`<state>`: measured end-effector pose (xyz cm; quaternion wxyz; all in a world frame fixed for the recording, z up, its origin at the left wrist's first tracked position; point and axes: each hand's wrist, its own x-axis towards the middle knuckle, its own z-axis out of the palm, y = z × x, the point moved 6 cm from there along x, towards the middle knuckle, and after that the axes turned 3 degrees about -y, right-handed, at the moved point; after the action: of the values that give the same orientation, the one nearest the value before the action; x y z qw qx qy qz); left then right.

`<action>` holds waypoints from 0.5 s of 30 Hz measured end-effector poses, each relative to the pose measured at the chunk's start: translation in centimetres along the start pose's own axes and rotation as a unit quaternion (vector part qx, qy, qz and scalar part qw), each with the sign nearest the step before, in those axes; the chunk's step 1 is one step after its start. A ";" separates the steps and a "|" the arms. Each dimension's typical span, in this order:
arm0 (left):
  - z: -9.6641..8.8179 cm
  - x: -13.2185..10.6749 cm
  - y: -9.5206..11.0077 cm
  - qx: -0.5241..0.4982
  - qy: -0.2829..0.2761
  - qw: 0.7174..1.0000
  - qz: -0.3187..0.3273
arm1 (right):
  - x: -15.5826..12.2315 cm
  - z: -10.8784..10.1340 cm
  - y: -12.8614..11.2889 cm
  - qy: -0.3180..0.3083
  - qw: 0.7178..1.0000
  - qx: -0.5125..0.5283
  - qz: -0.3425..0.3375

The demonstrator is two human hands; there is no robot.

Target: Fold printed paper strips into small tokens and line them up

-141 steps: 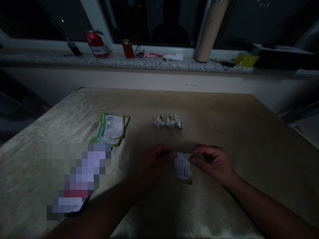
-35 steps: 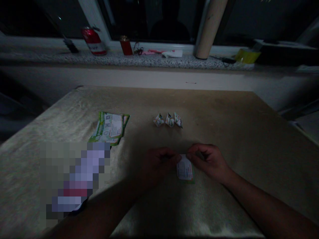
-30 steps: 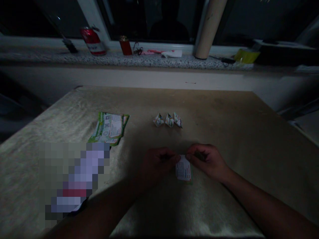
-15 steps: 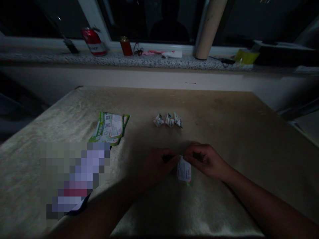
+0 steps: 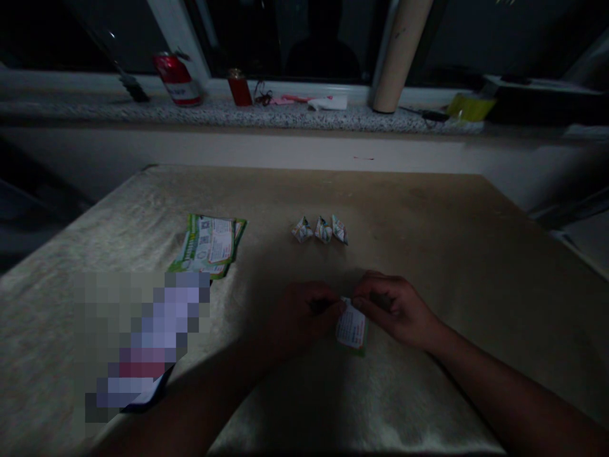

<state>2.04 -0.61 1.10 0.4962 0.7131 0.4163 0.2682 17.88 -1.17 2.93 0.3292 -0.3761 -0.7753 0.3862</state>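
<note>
Between my two hands is a small printed paper sheet [image 5: 351,327], white with a green edge, lying or hanging just over the table. My left hand [image 5: 309,314] pinches its upper left corner between thumb and finger. On the upper right corner, the thumb and fingers of my right hand [image 5: 392,304] are closed in the same way. Beyond my hands stand three folded paper pieces in a row: a left one [image 5: 302,230], a middle one [image 5: 323,230] and a right one [image 5: 339,230]. Dim light leaves the fingertips hard to make out.
At the left lie overlapping green-and-white printed sheets [image 5: 207,244], with a pixelated object [image 5: 162,336] nearer me. A cloth covers the table [image 5: 428,209]. Behind it, the granite windowsill [image 5: 285,117] bears a red can [image 5: 178,82], a red lighter [image 5: 240,89] and a cardboard tube [image 5: 399,63].
The sheet has shifted very slightly and its lower green edge shows more clearly. Both hands keep their pinch in nearly the same place.
</note>
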 end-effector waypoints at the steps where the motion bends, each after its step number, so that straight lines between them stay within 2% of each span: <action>1: -0.1 0.0 0.2 0.003 0.000 1.000 0.007 | 0.0 0.0 0.0 0.002 1.000 -0.002 0.002; 5: -0.4 -0.1 0.6 0.020 0.004 1.000 0.014 | -0.1 -0.1 -0.2 0.006 1.000 -0.001 0.009; 11: -0.2 0.0 0.0 -0.002 -0.004 1.000 -0.022 | -0.1 -0.4 -0.3 0.028 1.000 0.008 0.011; 15: -0.3 -0.1 0.4 0.028 -0.011 1.000 -0.008 | -0.1 -0.6 -0.5 0.039 0.999 0.003 0.001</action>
<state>1.87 -0.60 1.64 0.4824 0.7262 0.4243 0.2447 18.26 -1.25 3.62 0.3594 -0.3908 -0.7604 0.3741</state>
